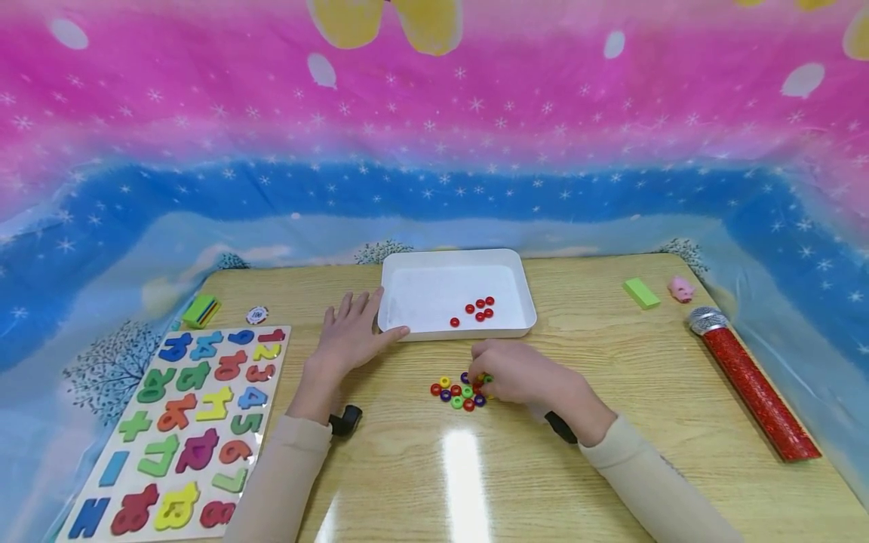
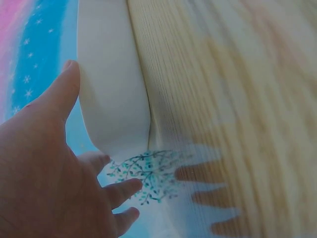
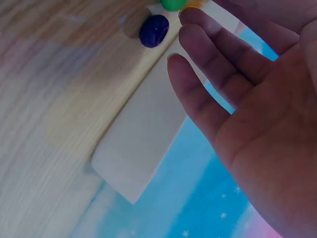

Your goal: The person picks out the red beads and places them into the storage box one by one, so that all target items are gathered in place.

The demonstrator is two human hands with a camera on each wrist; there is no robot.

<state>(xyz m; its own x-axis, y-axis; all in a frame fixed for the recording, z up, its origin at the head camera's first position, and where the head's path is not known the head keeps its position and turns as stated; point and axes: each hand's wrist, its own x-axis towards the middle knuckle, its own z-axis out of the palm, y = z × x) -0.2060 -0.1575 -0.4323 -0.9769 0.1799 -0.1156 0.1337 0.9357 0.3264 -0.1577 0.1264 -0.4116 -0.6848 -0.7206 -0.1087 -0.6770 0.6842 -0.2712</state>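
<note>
1. The left grip, released, is touching the tray on its left side.
2. The right grip is reaching among beads; whether grasping, I cannot tell.
3. These beads are lying nearer than the tray.

At the table's back middle sits the tray, holding a few beads toward its front right; the bead cluster lies before it, with the left hand at the tray's front left corner and the right hand over the cluster's right side. On the left lies the number board, a block stack behind it and a chip right of the stack. On the right, a single block and, beside it, a pig figure lie behind a microphone.
</note>
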